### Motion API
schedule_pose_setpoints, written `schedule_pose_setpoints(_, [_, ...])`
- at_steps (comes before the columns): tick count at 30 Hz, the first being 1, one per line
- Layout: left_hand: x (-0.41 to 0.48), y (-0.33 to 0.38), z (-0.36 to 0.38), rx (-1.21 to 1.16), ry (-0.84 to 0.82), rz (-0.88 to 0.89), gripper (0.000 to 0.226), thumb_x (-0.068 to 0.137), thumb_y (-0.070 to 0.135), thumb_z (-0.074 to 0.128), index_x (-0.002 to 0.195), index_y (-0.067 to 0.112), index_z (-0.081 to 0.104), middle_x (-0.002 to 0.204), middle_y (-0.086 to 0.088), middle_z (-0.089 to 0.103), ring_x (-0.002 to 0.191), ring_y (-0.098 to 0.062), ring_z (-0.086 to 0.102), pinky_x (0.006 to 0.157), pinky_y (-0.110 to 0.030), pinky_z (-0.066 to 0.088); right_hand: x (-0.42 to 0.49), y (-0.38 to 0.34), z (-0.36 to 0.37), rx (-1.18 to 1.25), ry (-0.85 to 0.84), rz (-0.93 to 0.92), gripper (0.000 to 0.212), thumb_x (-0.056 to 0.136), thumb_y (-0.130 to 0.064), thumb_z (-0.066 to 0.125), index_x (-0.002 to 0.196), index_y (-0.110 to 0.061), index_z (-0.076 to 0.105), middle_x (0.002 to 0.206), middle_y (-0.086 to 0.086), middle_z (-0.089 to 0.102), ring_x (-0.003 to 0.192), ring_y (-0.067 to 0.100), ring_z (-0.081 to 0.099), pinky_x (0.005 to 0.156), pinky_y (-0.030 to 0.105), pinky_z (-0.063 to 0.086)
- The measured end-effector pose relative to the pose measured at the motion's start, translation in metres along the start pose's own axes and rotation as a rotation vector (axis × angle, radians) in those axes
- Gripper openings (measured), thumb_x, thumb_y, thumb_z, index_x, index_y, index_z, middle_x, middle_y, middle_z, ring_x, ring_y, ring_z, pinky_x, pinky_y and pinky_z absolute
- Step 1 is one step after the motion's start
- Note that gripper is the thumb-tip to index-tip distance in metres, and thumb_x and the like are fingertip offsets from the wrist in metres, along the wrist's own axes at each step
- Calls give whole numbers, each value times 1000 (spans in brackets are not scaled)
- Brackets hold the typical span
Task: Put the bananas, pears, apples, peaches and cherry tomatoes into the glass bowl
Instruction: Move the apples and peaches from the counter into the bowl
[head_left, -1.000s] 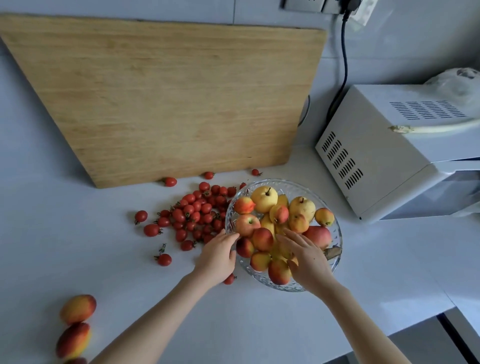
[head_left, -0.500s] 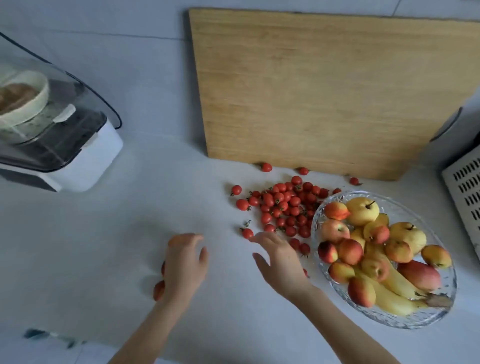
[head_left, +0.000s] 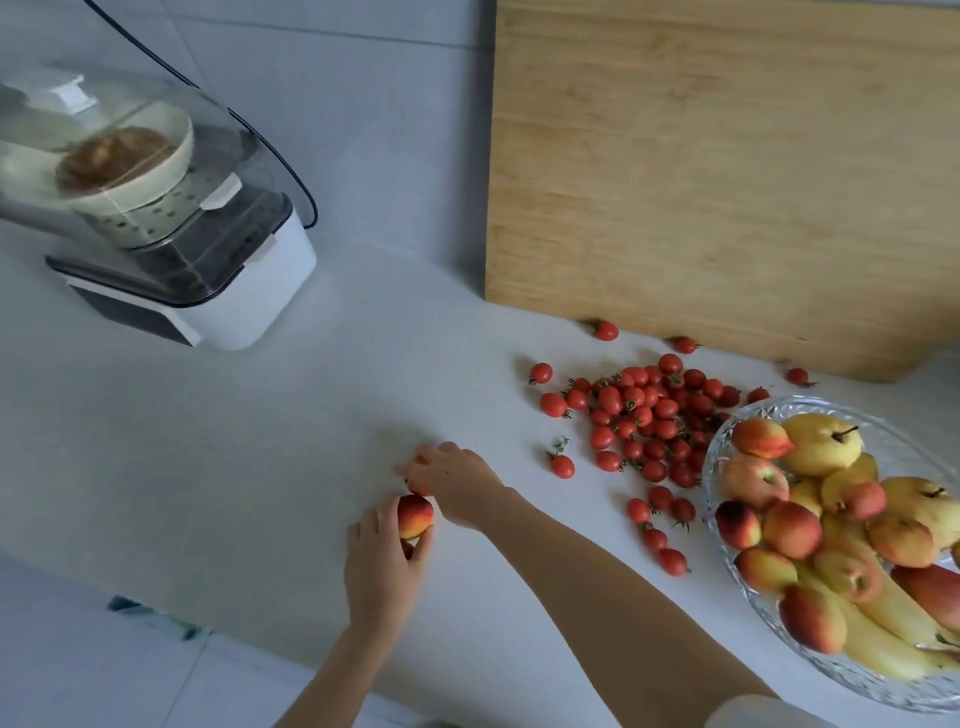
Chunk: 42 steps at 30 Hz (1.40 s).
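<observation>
Two peaches on counter: red-yellow one gripped by left hand; another, mostly hidden, probably clutched under right hand.

White countertop. Glass bowl of fruit at 3 o'clock, cherry tomatoes loose just beside it; cutting board standing at 1 o'clock, steamer at 10 o'clock. Two peaches near centre.

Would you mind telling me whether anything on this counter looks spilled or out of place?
Yes: the cherry tomatoes lie scattered loose on the white counter left of the glass bowl, a few strays reaching the foot of the leaning cutting board. No damage is visible.
</observation>
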<state>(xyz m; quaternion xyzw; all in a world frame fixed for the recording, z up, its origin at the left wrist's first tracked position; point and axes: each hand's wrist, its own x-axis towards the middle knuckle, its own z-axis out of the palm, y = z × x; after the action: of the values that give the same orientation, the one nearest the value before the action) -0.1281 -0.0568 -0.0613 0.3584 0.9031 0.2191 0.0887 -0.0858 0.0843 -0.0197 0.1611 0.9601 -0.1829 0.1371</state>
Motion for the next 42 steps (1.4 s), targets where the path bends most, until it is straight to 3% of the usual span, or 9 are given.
schedule_pose_setpoints(4, [13, -10, -9, -127, -40, 14, 38, 73, 29, 75, 104, 11, 62, 88, -8, 65, 78, -29, 61, 65, -33, 49, -4, 10, 10, 231, 127, 94, 48, 86, -2, 53, 130, -20, 45, 125, 9, 47, 108, 31, 48, 85, 39, 43])
schedule_pose_setpoints(9, [46, 13, -29, -490, -170, -161, 31, 79, 42, 67, 98, 25, 52, 83, 6, 59, 81, -20, 60, 67, -28, 40, -49, 21, 12, 826, 436, 567, 55, 77, -22, 69, 127, -22, 47, 118, 3, 55, 104, 25, 55, 89, 32, 44])
schedule_pose_setpoints(14, [80, 82, -21, -616, -337, 10, 37, 72, 50, 69, 102, 33, 54, 86, 10, 64, 80, -7, 61, 69, -27, 44, -124, 28, 8, 1197, 671, 818, 40, 75, -32, 72, 110, -28, 54, 93, -9, 60, 77, 10, 59, 69, 26, 51])
schedule_pose_setpoints(19, [86, 164, 7, -548, -521, 301, 45, 68, 52, 71, 105, 34, 55, 90, 7, 67, 85, -15, 63, 75, -32, 49, -200, 39, 6, 1225, 939, 998, 41, 65, -44, 73, 98, -36, 52, 94, 1, 65, 83, 20, 63, 74, 35, 54])
schedule_pose_setpoints(26, [47, 256, 32, -467, -609, 752, 53, 71, 50, 71, 116, 26, 56, 112, 7, 66, 101, -15, 61, 79, -26, 45, -297, 60, 9, 914, 1258, 1315, 43, 70, -26, 79, 100, -23, 48, 85, -3, 64, 73, 20, 63, 62, 40, 51])
schedule_pose_setpoints(31, [16, 297, 51, -383, -536, 998, 59, 69, 64, 64, 116, 29, 56, 100, 7, 72, 91, -16, 67, 70, -23, 49, -346, 94, 22, 686, 1256, 1471, 43, 72, -22, 76, 98, -29, 42, 86, -3, 60, 75, 21, 58, 59, 32, 44])
schedule_pose_setpoints(35, [6, 333, 66, -314, -510, 1064, 60, 71, 59, 66, 120, 26, 54, 98, 0, 71, 91, -21, 66, 71, -29, 49, -358, 132, 20, 584, 1028, 1543, 43, 73, -34, 73, 104, -19, 47, 85, 4, 62, 79, 27, 59, 62, 32, 43])
schedule_pose_setpoints(40, [8, 373, 82, -278, -504, 988, 55, 70, 63, 63, 117, 36, 52, 102, 7, 70, 91, -19, 65, 73, -30, 52, -359, 160, 24, 469, 710, 1368, 49, 75, -49, 65, 117, -29, 50, 103, 0, 63, 99, 27, 55, 73, 34, 44])
schedule_pose_setpoints(42, [13, 386, 82, -281, -535, 977, 53, 70, 60, 66, 115, 37, 53, 105, 11, 68, 95, -16, 64, 76, -28, 51, -363, 165, 16, 384, 708, 1339, 48, 78, -52, 62, 120, -29, 55, 113, -3, 62, 106, 25, 52, 81, 34, 44])
